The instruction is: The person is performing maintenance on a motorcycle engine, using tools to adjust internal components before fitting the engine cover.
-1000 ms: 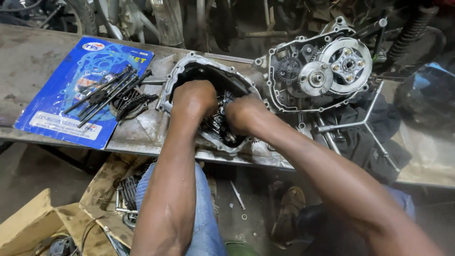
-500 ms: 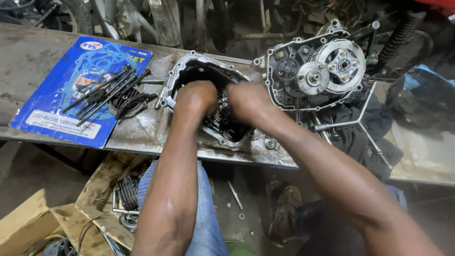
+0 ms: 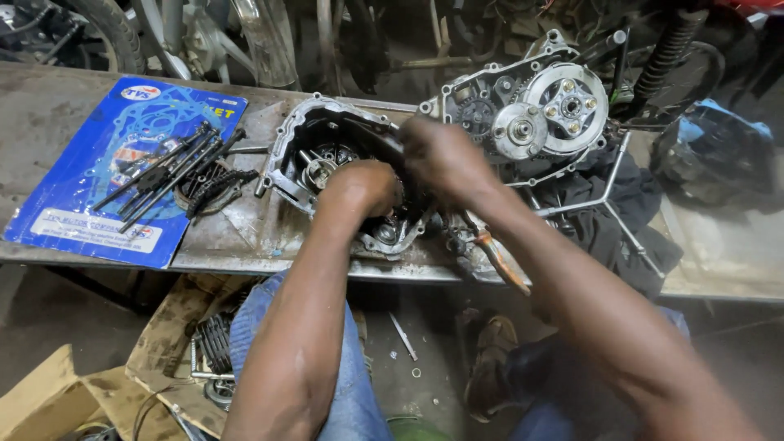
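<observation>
Open engine case half (image 3: 327, 163) at middle of worn metal bench (image 3: 49, 114). Left hand (image 3: 359, 192) curled inside case, grip hidden. Right hand (image 3: 441, 151) blurred at case rim, grip unclear. Clutch-side engine (image 3: 531, 106) beside, right. Blue gasket packet (image 3: 106, 163) with bolts (image 3: 163, 171) left. Cardboard (image 3: 49, 400) on floor; motorcycle wheel (image 3: 90, 28) behind.

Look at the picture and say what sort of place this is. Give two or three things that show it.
Most likely a motorbike repair workshop. An open engine casing with gears lies on a worn metal bench, a second engine half with a clutch beside it, and long bolts rest on a blue packet.
</observation>
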